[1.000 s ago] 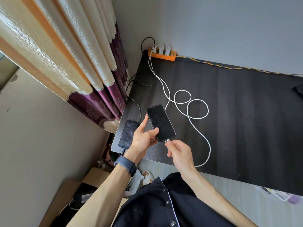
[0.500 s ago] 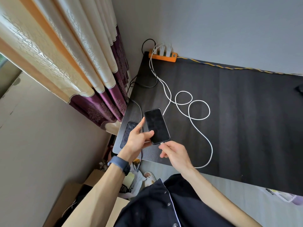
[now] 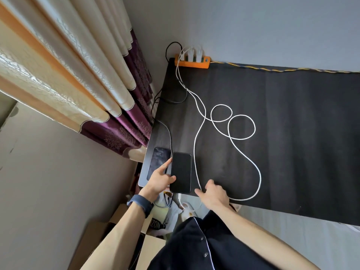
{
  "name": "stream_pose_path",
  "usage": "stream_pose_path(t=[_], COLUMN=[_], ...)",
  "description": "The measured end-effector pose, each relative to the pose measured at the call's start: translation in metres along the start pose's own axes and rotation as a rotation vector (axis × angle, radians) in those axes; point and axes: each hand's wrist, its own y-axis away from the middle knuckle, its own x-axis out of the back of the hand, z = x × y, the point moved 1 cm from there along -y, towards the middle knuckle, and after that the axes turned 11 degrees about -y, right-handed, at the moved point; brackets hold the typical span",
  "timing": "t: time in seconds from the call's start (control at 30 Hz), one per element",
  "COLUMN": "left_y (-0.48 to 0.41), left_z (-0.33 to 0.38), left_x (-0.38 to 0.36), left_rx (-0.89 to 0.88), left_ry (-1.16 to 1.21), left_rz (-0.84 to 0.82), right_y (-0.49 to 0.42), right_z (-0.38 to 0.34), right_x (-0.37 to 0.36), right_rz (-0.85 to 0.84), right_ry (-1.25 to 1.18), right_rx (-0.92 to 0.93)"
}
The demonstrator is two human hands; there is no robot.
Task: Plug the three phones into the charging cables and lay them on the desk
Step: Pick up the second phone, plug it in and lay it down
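Note:
A black phone (image 3: 181,172) lies screen-up at the front left of the dark desk (image 3: 282,133). My left hand (image 3: 160,179) holds its left edge, thumb on the glass. A white cable (image 3: 196,158) runs past its right side toward its lower end; the plug joint is hidden. My right hand (image 3: 213,193) hovers at the desk's front edge beside the cable, fingers spread, holding nothing. A second phone (image 3: 158,163) lies at the desk's left corner with a dark cable (image 3: 168,133) leading to it. A second white cable (image 3: 241,126) loops across the desk.
An orange power strip (image 3: 191,62) with white chargers sits at the back left corner by the wall. Curtains (image 3: 87,80) hang left of the desk. Cardboard boxes (image 3: 101,236) and bags sit on the floor below.
The black phone went from held up and tilted to lying flat beside the other phone. My right hand has let go of the plug and opened.

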Motion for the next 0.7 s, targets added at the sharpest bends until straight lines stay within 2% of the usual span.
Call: stream_pose_path(t=[0.1, 0.2, 0.43, 0.6, 0.7], left_y=[-0.015, -0.037, -0.053, -0.051, -0.054], left_z=[-0.009, -0.022, -0.026, -0.027, -0.026], left_x=[-0.005, -0.012, -0.037, -0.051, -0.064], left_rx=[0.011, 0.037, 0.05, 0.028, 0.029], left_ry=[-0.114, -0.222, -0.29, -0.522, -0.689], left_rz=[0.012, 0.027, 0.118, 0.273, 0.312], right_y=[-0.011, -0.019, -0.019, -0.02, -0.022], right_z=[-0.006, -0.006, 0.015, 0.017, 0.015], right_x=[0.0, 0.001, 0.0, -0.001, -0.001], right_rz=[-0.011, 0.011, 0.016, 0.021, 0.032], right_ry=[0.092, 0.026, -0.073, -0.112, -0.132], right_rx=[0.032, 0.013, -0.12, -0.138, -0.126])
